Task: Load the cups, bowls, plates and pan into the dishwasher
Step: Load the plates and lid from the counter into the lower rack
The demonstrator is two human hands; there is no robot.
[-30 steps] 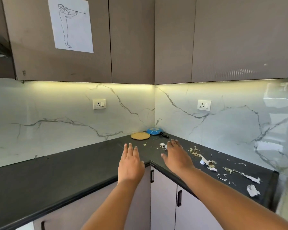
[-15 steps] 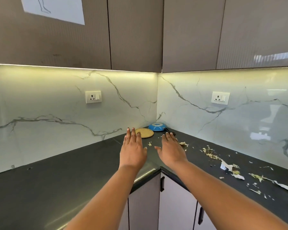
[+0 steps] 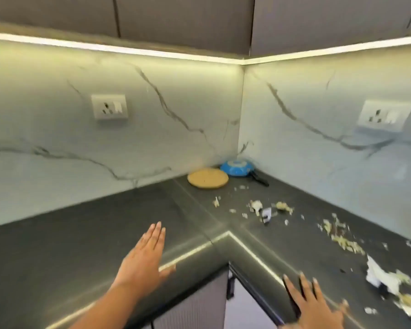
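Mostly dark corner counter (image 3: 81, 233), marble walls; scraps (image 3: 337, 236) rt; left hand (image 3: 140, 262), right hand (image 3: 316, 307) flat, empty.

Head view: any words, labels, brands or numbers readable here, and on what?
None can be read.
Pan: pale pattern on the blue, no letters legible.
Sockets: no markings readable.
Paper scrap among the crumbs: dark marks, too blurred to read.

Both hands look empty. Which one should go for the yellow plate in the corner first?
Probably the left hand: it is open, further forward over the counter, with a bare path to the plate. The right hand sits lower at the counter edge, with scraps between it and the corner.
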